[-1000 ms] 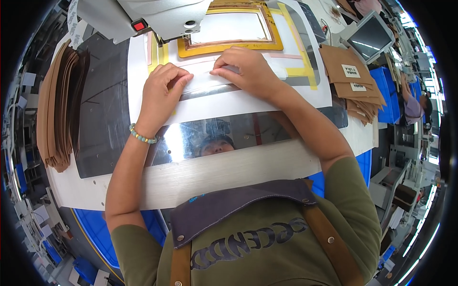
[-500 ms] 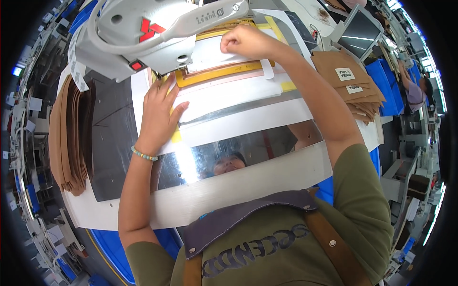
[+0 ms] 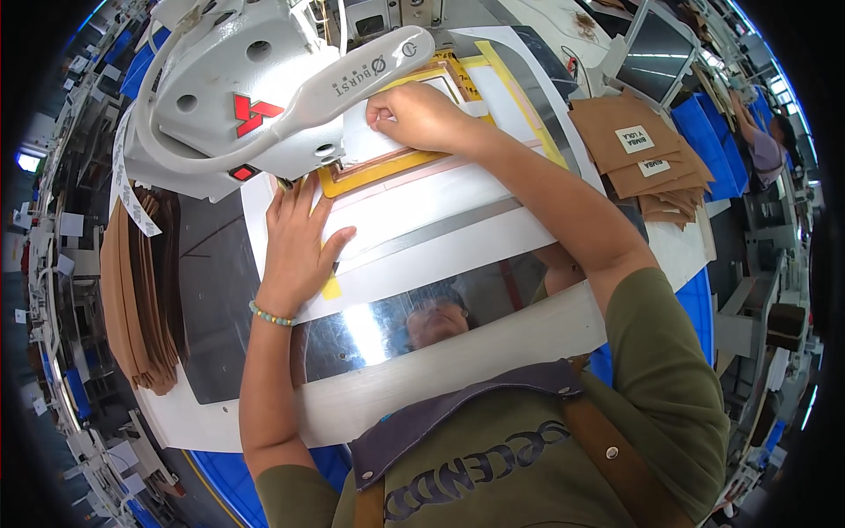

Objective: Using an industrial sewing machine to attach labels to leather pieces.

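Note:
My left hand (image 3: pixel 299 242) lies flat with fingers spread on a white sheet (image 3: pixel 405 224), its fingertips beside the near left corner of a yellow-edged frame (image 3: pixel 378 172). My right hand (image 3: pixel 418 114) is closed over the white area inside that frame, fingers curled and pressed together. Whatever those fingers hold, if anything, is hidden. Just left of it hangs the white head of a sewing machine (image 3: pixel 211 114), with a grey-white lamp (image 3: pixel 370 70) on a bent arm in front. The machine's head hides part of the frame's left side.
A shiny metal plate (image 3: pixel 370 330) covers the near table. Folded brown pieces (image 3: pixel 132 299) stand in a stack at left. More brown pieces with white labels (image 3: pixel 616 145) lie at right, near a tilted screen (image 3: pixel 656 55) and blue bins (image 3: pixel 704 141).
My right hand has moved left and nearer, toward the machine head, still closed. My left hand stays beside the frame's corner. The whole view has shifted slightly.

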The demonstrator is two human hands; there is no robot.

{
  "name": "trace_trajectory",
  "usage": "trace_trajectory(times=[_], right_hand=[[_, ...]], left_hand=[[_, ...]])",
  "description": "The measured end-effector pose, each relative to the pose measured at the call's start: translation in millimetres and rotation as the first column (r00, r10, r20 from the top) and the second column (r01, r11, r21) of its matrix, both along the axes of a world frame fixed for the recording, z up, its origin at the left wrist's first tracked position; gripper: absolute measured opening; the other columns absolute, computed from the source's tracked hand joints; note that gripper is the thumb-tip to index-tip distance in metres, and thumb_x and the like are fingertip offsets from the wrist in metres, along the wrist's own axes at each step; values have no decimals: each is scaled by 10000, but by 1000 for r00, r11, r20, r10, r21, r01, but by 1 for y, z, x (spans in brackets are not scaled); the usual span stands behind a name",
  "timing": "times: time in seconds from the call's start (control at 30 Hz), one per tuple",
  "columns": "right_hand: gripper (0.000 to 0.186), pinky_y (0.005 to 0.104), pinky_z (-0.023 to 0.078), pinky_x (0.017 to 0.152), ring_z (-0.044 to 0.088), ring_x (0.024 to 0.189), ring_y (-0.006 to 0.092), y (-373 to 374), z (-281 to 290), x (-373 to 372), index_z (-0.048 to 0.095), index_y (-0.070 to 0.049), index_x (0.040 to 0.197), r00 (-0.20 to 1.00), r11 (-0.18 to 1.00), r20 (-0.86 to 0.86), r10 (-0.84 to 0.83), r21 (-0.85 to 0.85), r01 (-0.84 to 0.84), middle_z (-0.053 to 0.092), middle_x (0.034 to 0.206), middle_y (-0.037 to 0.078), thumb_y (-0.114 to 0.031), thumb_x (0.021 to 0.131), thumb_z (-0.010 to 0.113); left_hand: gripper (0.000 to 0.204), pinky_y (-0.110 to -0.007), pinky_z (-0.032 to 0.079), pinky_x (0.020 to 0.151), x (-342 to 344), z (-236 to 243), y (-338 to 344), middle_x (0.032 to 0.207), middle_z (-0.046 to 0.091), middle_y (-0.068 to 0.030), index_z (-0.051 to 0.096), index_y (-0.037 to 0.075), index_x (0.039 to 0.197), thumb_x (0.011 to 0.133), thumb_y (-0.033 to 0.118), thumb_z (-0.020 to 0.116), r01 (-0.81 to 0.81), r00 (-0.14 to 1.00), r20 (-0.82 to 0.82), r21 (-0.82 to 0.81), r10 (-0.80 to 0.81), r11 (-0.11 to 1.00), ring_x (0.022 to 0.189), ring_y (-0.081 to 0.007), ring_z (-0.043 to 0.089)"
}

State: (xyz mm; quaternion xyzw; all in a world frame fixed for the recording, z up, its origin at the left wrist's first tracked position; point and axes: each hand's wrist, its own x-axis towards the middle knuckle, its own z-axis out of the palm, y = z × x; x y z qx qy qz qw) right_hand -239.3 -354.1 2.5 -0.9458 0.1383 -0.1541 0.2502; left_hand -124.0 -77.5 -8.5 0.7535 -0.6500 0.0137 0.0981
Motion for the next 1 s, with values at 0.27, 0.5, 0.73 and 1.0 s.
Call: trace_trajectory(times=[0.27, 0.5, 0.73, 1.0], right_hand=[[141, 331, 552, 798, 705, 813, 184, 7, 18, -1, 772, -31, 1024, 947, 942, -205, 248, 279, -186, 764, 873, 91, -137, 954, 710], [126, 353, 564, 793, 729, 831, 196, 8, 7, 3, 797, -85, 979, 960, 940, -112, 257, 258, -222, 784, 881, 65, -170, 914, 730], [120, 296, 519, 864, 690, 893, 102, -63, 42, -15, 805, -91, 999, 963, 913, -134, 233, 370, -169, 794, 934, 17, -157, 906, 770], [51, 311, 512, 669, 667, 727, 122, -68, 58, -55, 784, -49, 906, 911, 987, -381, 160, 65, -146, 740, 788, 46, -71, 889, 742]], left_hand=[[678, -601, 212, 1285, 0, 2, 2, 1675, 414, -243, 549, -7, 1517, 1072, 503, 533, 0, 1000, 9, -25, 0, 1000, 1576, -443, 321], [670, -596, 225, 1283, -2, -2, -1, 1672, 430, -223, 505, 3, 1568, 1084, 467, 524, -3, 1000, 20, -47, 4, 999, 1569, -435, 338], [612, -555, 242, 1291, -7, -2, -1, 1659, 445, -237, 545, 11, 1544, 1051, 367, 612, -48, 999, -11, -89, 47, 995, 1563, -433, 352], [525, -555, 280, 1262, -7, -8, 0, 1667, 421, -246, 604, -5, 1469, 1056, 318, 598, -107, 994, -17, -101, 105, 989, 1516, -477, 382]])
